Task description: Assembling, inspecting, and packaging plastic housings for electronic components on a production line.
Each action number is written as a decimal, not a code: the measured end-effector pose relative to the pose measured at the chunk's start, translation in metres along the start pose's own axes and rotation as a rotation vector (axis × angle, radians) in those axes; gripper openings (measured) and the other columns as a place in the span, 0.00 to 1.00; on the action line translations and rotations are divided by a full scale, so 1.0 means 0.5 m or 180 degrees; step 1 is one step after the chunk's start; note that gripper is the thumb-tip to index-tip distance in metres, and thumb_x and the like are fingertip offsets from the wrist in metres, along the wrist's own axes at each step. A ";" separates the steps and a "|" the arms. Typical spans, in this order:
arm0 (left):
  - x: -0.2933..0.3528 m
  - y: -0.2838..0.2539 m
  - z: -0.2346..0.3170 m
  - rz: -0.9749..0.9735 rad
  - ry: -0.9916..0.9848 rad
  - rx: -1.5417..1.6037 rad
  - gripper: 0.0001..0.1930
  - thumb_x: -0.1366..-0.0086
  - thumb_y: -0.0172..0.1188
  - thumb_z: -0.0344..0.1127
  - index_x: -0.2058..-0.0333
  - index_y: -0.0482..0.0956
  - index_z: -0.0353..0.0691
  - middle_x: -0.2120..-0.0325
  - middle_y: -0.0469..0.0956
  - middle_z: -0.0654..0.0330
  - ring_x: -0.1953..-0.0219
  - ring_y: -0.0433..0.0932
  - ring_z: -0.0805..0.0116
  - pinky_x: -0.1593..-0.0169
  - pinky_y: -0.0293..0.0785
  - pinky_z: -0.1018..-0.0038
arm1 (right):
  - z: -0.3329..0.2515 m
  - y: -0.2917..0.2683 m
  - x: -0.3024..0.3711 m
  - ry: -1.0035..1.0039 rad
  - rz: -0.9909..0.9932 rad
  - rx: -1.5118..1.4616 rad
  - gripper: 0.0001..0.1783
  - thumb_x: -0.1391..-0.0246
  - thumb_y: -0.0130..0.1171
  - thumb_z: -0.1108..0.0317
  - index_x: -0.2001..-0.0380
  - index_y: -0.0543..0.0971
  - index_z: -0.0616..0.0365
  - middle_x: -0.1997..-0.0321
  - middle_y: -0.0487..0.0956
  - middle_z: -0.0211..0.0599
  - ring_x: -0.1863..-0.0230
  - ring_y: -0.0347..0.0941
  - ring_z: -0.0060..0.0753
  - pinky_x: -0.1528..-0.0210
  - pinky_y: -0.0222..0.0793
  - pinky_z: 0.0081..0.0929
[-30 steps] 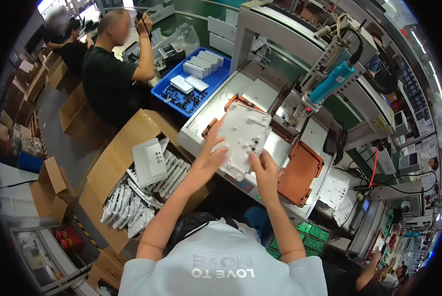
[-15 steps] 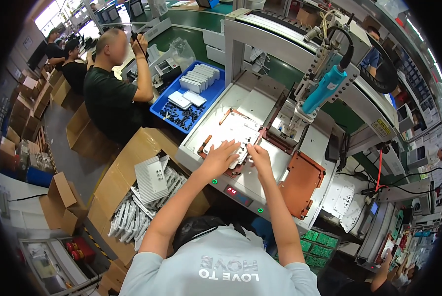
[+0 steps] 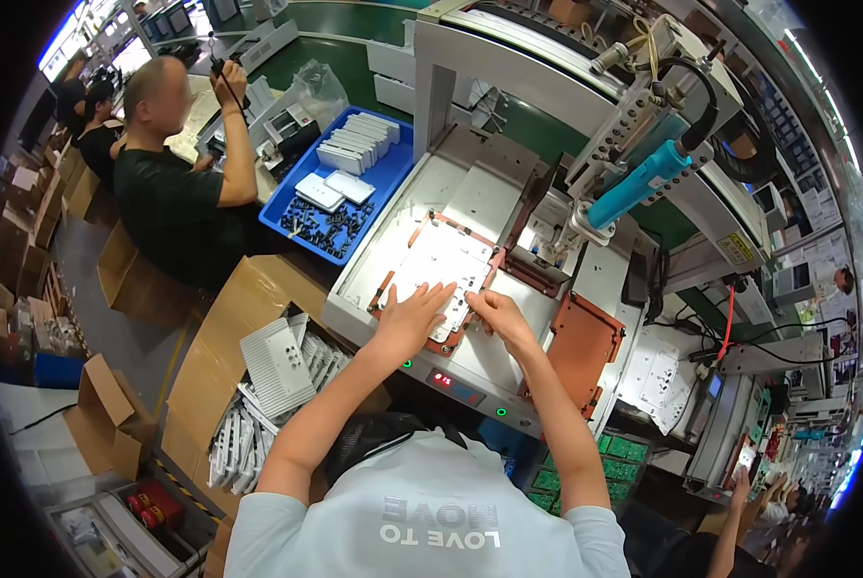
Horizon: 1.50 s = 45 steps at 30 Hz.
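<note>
A white flat panel (image 3: 441, 252) with small holes lies inside a reddish-brown frame fixture (image 3: 439, 347) on the machine's bed. My left hand (image 3: 412, 323) rests on the panel's near part, palm down with fingers stretched out. At the panel's near right corner is my right hand (image 3: 504, 320), its fingers curled and the thumb and forefinger close together. Whatever is between those fingertips is hidden or too small to make out. Above and to the right hangs a teal electric screwdriver (image 3: 634, 183) on the machine's head, apart from both hands.
A second reddish-brown fixture (image 3: 586, 352) lies to the right. At the left, a blue tray (image 3: 275, 214) bears white blocks and small black parts. A cardboard box (image 3: 205, 385) holds several ribbed metal panels (image 3: 277, 361). A co-worker (image 3: 167, 173) sits beyond it.
The panel, tilted at its near end before, now lies flatter within the fixture. My left hand stays on it; my right hand has shifted slightly at its corner. The whole view has turned a little.
</note>
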<state>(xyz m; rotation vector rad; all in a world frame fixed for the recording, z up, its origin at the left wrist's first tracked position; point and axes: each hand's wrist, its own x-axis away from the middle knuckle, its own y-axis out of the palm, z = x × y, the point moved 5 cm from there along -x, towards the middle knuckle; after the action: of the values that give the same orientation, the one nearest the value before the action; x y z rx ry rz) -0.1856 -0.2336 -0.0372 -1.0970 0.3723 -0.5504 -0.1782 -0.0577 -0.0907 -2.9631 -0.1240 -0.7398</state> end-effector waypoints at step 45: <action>-0.118 0.091 -0.014 0.0891 0.0755 -0.0525 0.26 0.34 0.46 0.50 0.38 0.61 0.54 0.36 0.57 0.66 0.33 0.49 0.50 0.36 0.47 0.47 | -0.204 0.279 0.020 -0.3155 -0.0097 0.3239 0.10 0.54 0.59 0.70 0.65 0.80 0.55 0.62 0.80 0.33 0.60 0.73 0.42 0.55 0.66 0.35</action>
<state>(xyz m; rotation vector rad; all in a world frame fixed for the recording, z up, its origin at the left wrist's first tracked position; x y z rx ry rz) -0.2265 -0.1882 -0.0803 -1.1169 0.7769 -0.4057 -0.2030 -0.2059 -0.0053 -2.0253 -0.4340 0.6778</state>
